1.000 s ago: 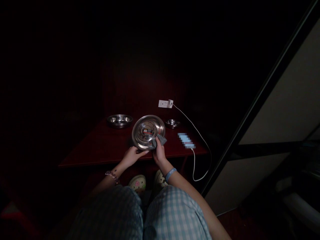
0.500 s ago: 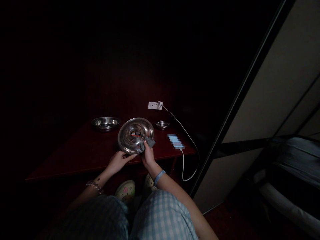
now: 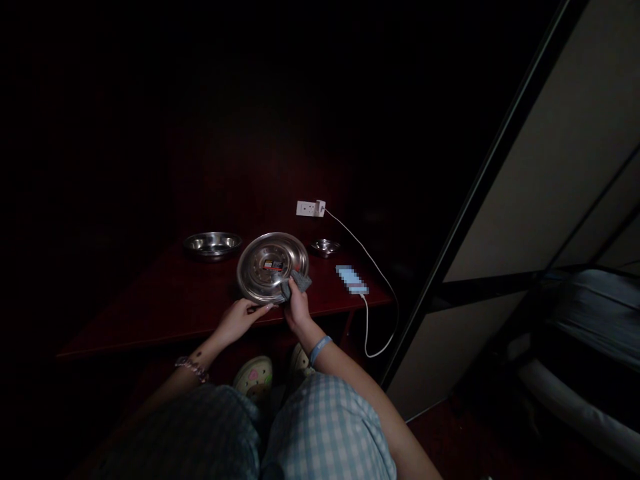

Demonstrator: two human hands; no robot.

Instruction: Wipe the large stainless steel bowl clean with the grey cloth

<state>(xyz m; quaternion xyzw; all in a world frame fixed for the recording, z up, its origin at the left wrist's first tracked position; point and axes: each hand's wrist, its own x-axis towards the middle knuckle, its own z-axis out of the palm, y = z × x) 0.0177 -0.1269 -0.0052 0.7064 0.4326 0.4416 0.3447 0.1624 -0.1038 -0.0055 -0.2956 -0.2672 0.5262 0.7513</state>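
A shiny steel plate with a dark label at its centre is tilted up over the front of the dark red table. My left hand grips its lower rim, thumb along the edge and the other fingers hidden under it. In my right hand a grey cloth is bunched against the plate's lower right rim, thumb on top. Behind to the left stands a steel bowl. A smaller steel bowl sits behind to the right.
A phone, its screen blurred out, lies on the table's right side. Its white cable hangs past the edge and runs up to a charger in the wall socket. A pale sliding panel stands at right.
The view has swung right, so the table things appear further left. Both hands keep their hold on the plate and cloth, with little other visible movement.
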